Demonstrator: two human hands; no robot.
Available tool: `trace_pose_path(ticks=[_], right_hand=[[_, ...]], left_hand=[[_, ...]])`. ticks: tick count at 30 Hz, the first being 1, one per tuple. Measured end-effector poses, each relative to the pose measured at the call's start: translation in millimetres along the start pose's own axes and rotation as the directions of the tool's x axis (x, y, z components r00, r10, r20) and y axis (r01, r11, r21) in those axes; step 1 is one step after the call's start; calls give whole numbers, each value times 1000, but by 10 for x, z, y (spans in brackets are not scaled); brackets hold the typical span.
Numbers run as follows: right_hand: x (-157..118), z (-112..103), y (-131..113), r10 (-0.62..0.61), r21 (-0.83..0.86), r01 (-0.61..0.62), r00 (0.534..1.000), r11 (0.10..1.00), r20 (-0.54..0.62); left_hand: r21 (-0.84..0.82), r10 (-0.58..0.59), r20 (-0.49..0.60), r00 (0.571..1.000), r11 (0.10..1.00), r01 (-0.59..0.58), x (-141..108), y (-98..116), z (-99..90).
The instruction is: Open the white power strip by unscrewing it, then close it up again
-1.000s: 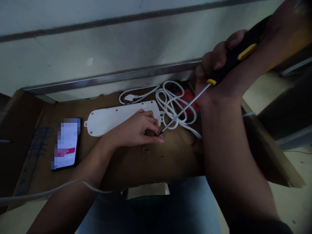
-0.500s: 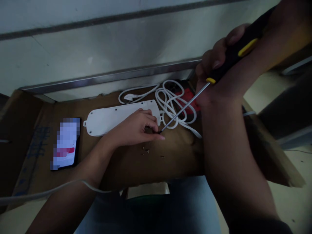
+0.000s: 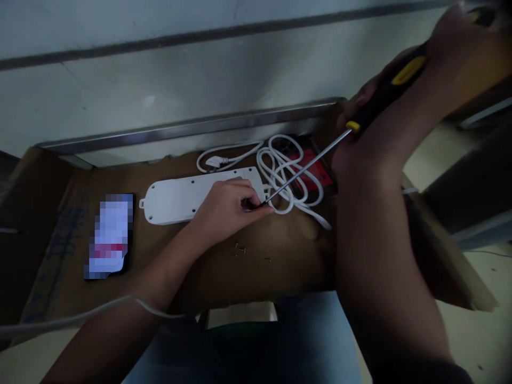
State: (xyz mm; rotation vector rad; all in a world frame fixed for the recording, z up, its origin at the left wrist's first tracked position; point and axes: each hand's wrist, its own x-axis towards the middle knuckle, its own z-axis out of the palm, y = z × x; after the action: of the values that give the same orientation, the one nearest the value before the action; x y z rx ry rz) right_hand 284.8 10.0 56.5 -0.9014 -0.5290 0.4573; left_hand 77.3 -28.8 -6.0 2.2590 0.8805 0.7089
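Note:
My right hand (image 3: 374, 88) is closed round the black and yellow handle of a screwdriver (image 3: 310, 164), which slants down to the left. Its dark tip meets the pinched thumb and fingers of my left hand (image 3: 232, 205). Any small piece between those fingers is hidden. Under and behind the left hand lies a white power strip (image 3: 172, 197), its flat side with screw holes facing up. The left hand covers part of its near right end. Several small screws (image 3: 240, 249) lie loose on the brown cardboard surface (image 3: 216, 274), just in front of the left hand.
The strip's white cord (image 3: 276, 165) is coiled at the right, its plug (image 3: 215, 161) behind the strip. A red and black object (image 3: 316, 168) sits under the coils. At left lies a phone (image 3: 108, 234) with its screen lit. Another pale cable (image 3: 72, 317) crosses the left forearm.
The screwdriver's tip and my left hand have moved slightly away from me, closer to the strip's right end. My right hand has shifted a little up and right, its wrist turned.

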Motion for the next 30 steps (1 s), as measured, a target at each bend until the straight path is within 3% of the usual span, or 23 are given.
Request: trace_pose_path(ticks=[3, 13, 17, 20, 25, 30], right_hand=[[35, -11, 40, -181, 28, 183, 981, 983, -64], [54, 26, 31, -56, -18, 54, 985, 998, -162], [57, 23, 4, -57, -39, 50, 974, 998, -218], [64, 4, -26, -116, -98, 94, 963, 991, -244], [85, -27, 7, -323, -27, 328, 910, 944, -260], [37, -20, 43, -416, 0, 425, 886, 905, -204]], left_hand=[[67, 5, -55, 998, 998, -1, -17, -6, 6], [140, 73, -188, 979, 989, -47, -29, -74, 65], [180, 78, -189, 979, 983, -43, -7, -95, 36], [301, 27, -211, 977, 953, 39, 11, -89, -4], [453, -168, -46, 985, 875, 170, 21, -74, -48], [463, -195, 18, 981, 871, 164, 25, -71, -60]])
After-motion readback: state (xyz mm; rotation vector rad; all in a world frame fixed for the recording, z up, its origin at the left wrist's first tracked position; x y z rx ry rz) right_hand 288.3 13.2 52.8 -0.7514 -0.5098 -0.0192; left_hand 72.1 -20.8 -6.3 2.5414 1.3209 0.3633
